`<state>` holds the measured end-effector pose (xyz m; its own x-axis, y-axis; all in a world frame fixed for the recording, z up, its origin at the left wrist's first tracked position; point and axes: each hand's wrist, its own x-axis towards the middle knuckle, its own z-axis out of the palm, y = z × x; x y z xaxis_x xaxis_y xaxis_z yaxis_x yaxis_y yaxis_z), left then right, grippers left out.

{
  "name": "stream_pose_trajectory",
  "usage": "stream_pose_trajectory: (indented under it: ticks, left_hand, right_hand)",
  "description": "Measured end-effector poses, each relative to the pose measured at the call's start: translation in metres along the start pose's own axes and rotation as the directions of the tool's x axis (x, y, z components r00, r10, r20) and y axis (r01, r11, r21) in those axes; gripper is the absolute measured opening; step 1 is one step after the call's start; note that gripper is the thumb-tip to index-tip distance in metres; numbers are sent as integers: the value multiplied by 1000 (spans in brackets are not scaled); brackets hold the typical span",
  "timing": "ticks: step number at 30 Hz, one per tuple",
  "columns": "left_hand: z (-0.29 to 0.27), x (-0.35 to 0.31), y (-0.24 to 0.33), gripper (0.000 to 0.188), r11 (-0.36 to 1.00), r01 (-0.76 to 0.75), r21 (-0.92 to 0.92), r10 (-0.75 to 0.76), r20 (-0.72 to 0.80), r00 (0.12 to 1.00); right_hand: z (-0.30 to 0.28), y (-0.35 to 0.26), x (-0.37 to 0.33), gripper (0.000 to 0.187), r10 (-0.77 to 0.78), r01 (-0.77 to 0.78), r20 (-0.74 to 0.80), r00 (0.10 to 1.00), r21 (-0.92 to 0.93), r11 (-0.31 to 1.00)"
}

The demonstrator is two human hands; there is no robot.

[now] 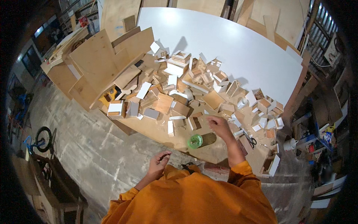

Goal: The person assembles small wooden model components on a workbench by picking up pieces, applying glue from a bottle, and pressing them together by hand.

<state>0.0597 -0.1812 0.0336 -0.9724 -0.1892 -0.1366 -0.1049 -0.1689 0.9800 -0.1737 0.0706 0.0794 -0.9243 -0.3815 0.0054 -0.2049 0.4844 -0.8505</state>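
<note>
My right hand (pixel 220 127) hovers over the near part of the wooden worktable, fingers curled together; whether anything is in them is too small to tell. Just beyond its fingertips lies a small white offcut (pixel 206 111). Below and left of that hand stands a green see-through tub (pixel 194 141) near the table's front edge. My left hand (pixel 159 163) is held low in front of my body, short of the table, its fingers closed around a small dark thing I cannot make out. An open-topped little wooden box (pixel 194 122) sits left of my right hand.
Wood and white-faced offcuts and small boxes cover the table, with a large white board (pixel 223 46) behind. Plywood sheets (pixel 95 56) lean at the left. Scissors (pixel 253 141) lie right of my right hand, a white cup (pixel 243 102) farther back. A bicycle wheel (pixel 43 139) is at far left.
</note>
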Motion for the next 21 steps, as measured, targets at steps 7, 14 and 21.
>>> stream_pose_trajectory:
  ticks: [7,14,21]
  left_hand:
    - [1,20,2,21,999,-37,-20,35,-82,996]
    - [-6,62,14,18,995,-100,19,101,-41,994]
    - [-4,95,95,15,973,-227,37,223,97,970]
  right_hand:
    - [55,-13,52,47,45,37,247,968,-319,947]
    - [34,14,49,48,-58,80,160,985,-140,987]
    - [6,44,-9,35,232,-133,-251,940,357,925]
